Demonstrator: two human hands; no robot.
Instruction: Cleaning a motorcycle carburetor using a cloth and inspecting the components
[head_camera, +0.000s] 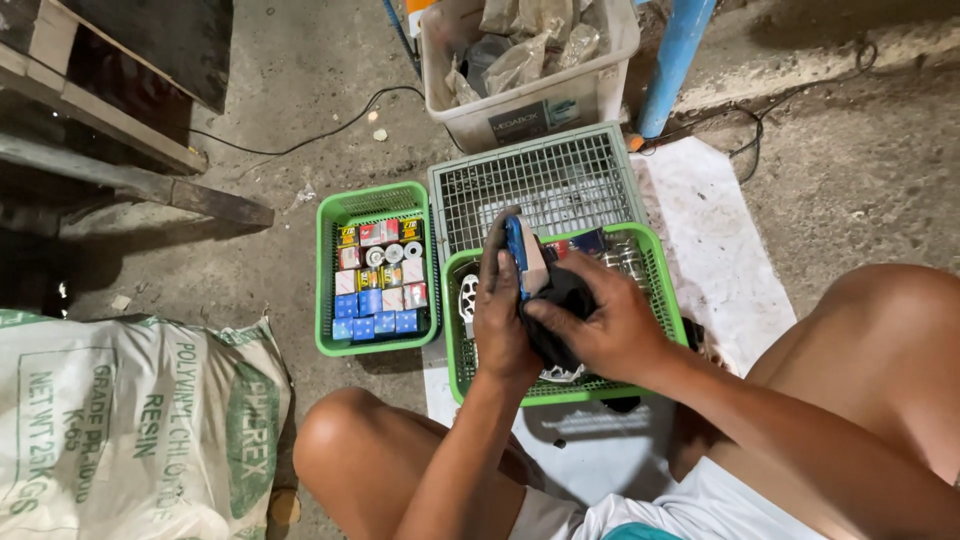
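Here, label by label:
Left hand (500, 320): closed around a small blue-and-white box (520, 262) wrapped in a dark cloth (558, 300).
Right hand (600, 325): fingers clamped on the cloth's right side.
Where: above the near green basket (665, 290), beside a green basket of small boxes (325, 270).
Advice: likely best gripped firmly, over the basket.

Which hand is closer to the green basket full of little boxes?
The left hand. It is just right of the green basket of little boxes, while the right hand is farther right, beyond the left one.
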